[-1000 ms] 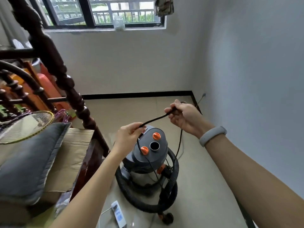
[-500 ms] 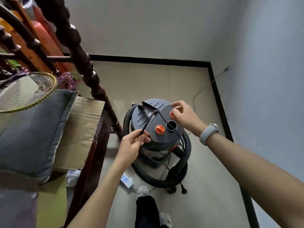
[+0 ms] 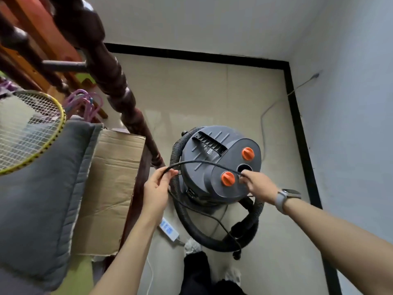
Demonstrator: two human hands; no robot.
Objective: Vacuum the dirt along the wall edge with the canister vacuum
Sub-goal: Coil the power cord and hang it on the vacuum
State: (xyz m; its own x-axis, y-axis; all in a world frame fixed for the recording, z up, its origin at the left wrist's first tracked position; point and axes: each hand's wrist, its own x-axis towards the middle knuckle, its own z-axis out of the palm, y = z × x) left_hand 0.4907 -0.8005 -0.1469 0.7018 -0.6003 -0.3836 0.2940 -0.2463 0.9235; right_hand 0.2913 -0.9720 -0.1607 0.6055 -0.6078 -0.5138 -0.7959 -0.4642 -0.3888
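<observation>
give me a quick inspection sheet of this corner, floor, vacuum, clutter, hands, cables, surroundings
surface: beige tiled floor, black skirting along the walls
job's things: grey canister vacuum standing upright, black hose coiled round its base
clutter: white power strip on the floor; cardboard, grey cushion, badminton racket at left
hands: left hand and right hand each pinch the black power cord
cables: cord arcs over the vacuum lid; thin wire from the right wall
surroundings: dark wooden post, grey walls
</observation>
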